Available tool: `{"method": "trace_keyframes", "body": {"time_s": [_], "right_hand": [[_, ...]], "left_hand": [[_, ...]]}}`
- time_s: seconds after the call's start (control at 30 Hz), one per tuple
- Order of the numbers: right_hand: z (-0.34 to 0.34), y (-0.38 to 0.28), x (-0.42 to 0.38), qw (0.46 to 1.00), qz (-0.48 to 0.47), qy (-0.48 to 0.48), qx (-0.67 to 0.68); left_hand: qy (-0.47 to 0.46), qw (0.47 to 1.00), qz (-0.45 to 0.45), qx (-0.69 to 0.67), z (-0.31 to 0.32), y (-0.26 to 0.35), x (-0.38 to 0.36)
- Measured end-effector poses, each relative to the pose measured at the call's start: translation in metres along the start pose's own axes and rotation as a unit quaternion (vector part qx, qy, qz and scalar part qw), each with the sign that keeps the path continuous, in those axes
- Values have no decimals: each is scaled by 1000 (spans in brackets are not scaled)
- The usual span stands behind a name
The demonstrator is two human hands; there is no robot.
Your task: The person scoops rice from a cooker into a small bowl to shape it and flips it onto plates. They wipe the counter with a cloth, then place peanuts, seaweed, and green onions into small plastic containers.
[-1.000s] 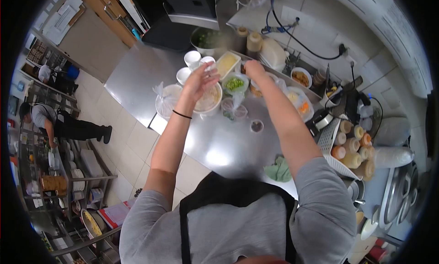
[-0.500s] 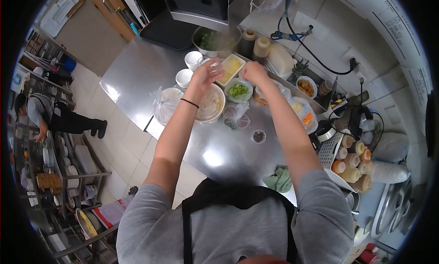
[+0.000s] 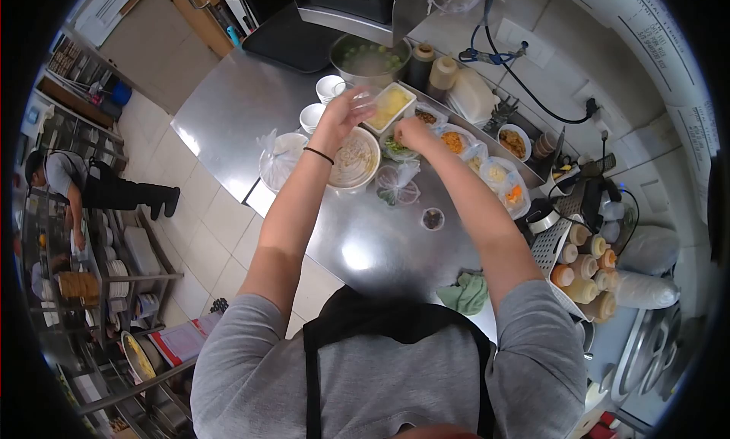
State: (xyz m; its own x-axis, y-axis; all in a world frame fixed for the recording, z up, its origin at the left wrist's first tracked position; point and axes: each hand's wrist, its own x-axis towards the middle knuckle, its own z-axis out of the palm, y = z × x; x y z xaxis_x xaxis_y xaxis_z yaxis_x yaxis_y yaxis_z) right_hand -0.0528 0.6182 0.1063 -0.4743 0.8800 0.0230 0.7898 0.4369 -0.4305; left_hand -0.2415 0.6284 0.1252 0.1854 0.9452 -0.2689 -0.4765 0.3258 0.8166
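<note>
My left hand (image 3: 344,120) is raised above the counter, its fingers curled round a small clear plastic cup (image 3: 366,104). My right hand (image 3: 411,134) reaches down into the bag-lined container of chopped green onions (image 3: 396,147), fingers bunched together; their tips and anything between them are hidden. A white rectangular tub of yellow food (image 3: 391,104) lies between and beyond the hands. Under my left wrist is a round tub with pale contents (image 3: 354,158). Closer to me are a tied clear bag with greens (image 3: 398,184) and a small cup of dark contents (image 3: 433,219).
White bowls (image 3: 312,117) are stacked to the left of the tubs. Behind stands a metal pot of green produce (image 3: 369,57). Bags of orange food (image 3: 452,141), a green cloth (image 3: 464,293) and a basket of sauce bottles (image 3: 584,268) are rightward. Another person (image 3: 72,182) stands at shelves, far left.
My right hand has moved from beside the yellow tub down to the green onions. The left hand still holds the cup. The view has shifted slightly.
</note>
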Motion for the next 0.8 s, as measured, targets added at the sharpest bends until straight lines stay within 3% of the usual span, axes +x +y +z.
{"method": "trace_keyframes", "body": {"time_s": [0.17, 0.23, 0.3, 0.37, 0.47, 0.57, 0.7, 0.8], "right_hand": [[-33, 3, 12, 999, 3, -28, 18], [-60, -6, 15, 995, -23, 56, 82], [-74, -14, 26, 996, -30, 50, 71], [-81, -20, 35, 997, -34, 45, 59], [-86, -29, 40, 1000, -24, -9, -16], [-91, -30, 43, 999, -32, -34, -6], [-96, -34, 40, 998, -44, -23, -32], [-100, -37, 37, 1000, 9, 0, 5]], "left_hand": [[36, 999, -20, 23, 1, -1, -8], [22, 999, -14, 26, 8, -2, -11], [4, 1000, -11, 29, 20, -5, -15], [-68, 997, -23, -36, 32, -9, -15], [-60, 992, -33, -105, 41, -17, -11], [-33, 988, -45, -141, 39, -22, -5], [-63, 984, -39, -161, 35, -24, -4], [-76, 985, -31, -154, 35, -22, -6]]}}
